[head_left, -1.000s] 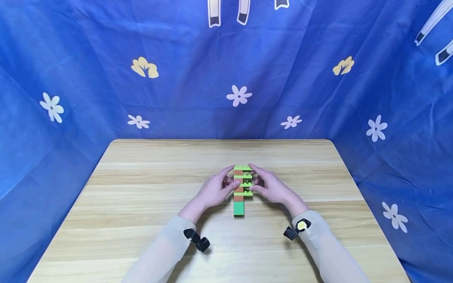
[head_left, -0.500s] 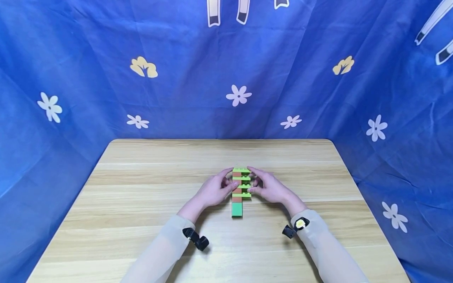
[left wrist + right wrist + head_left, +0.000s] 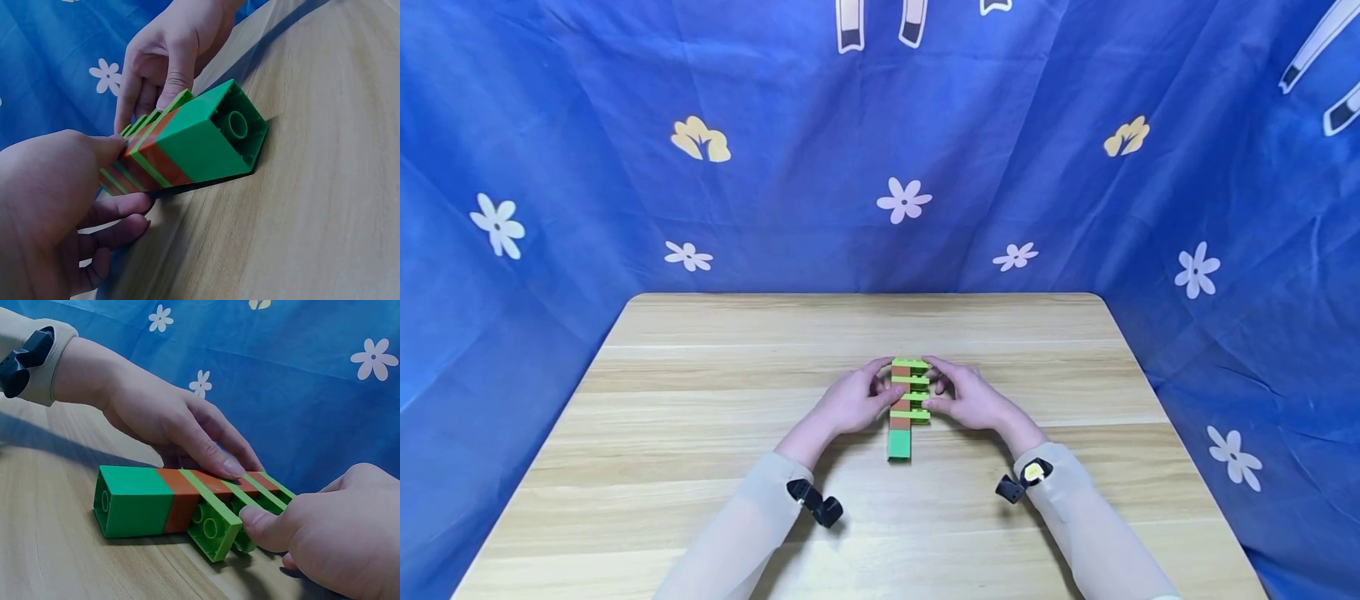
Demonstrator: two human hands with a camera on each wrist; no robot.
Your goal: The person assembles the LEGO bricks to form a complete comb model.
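Note:
A stack of toy building bricks lies on its side at the middle of the table. Its near end is a green brick, hollow underneath in the left wrist view. Beyond it, orange-brown bricks alternate with several lime-green plates that jut out to the right. My left hand grips the stack from the left, thumb on top, fingers down the far side and edge. From the right, my right hand holds the jutting plates between its thumb at the near ones and its index finger at the far one.
The wooden table stretches out around both hands. A blue cloth with printed flowers hangs behind it and at both sides. Small black cameras are strapped at both sleeved wrists.
The brick stack has shifted slightly left and toward the person, its far end moving nearest. Both hands keep their hold and barely move with it.

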